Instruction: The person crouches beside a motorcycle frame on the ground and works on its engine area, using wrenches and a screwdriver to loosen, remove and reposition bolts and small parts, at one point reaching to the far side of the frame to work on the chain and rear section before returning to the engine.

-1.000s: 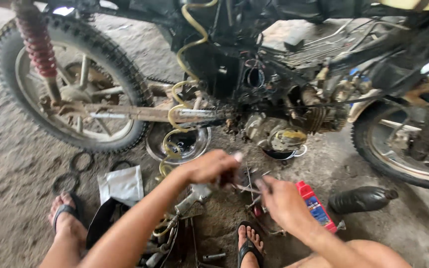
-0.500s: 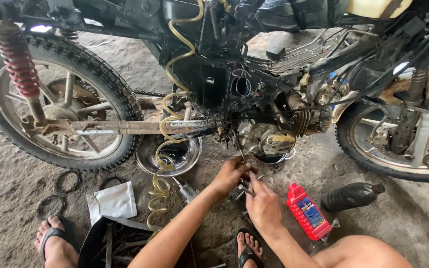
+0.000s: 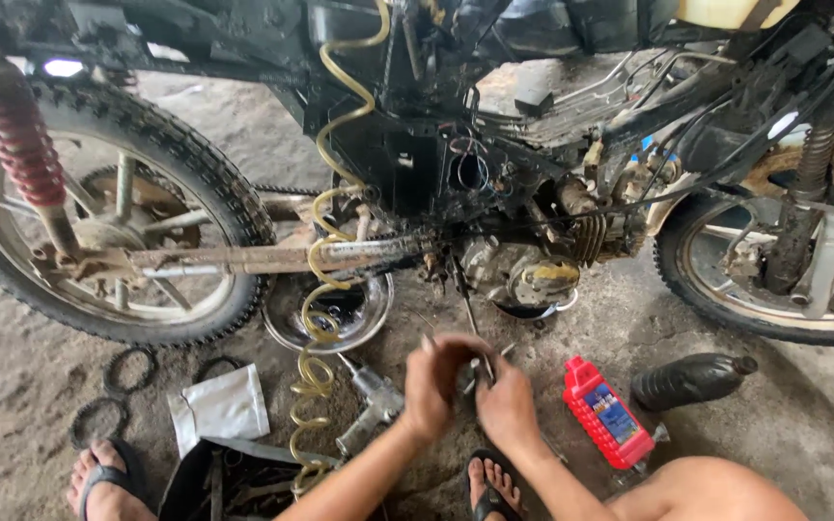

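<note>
My left hand [image 3: 436, 386] and my right hand [image 3: 507, 403] are pressed together low over the ground, just below the motorcycle engine [image 3: 533, 275]. Both have their fingers curled around a small metal part [image 3: 481, 370] held between them. Thin metal ends stick out above the fingers. A thin rod [image 3: 465, 299] comes down from the engine towards the hands. An air impact wrench [image 3: 369, 410] lies on the ground left of my left hand, on a yellow coiled hose [image 3: 325, 289].
The stripped motorcycle spans the view, with its rear wheel [image 3: 108, 241] and red shock [image 3: 16, 135] at left and its front wheel [image 3: 774, 270] at right. A metal bowl [image 3: 287, 323], a red bottle [image 3: 608, 415], a black bottle [image 3: 692, 379], a white pouch [image 3: 219, 405], black rings [image 3: 127, 369] and my sandalled feet [image 3: 489, 487] are on the ground.
My two hands, slightly apart a second ago, have come together around the small part. The view has shifted to the left and in towards the engine.
</note>
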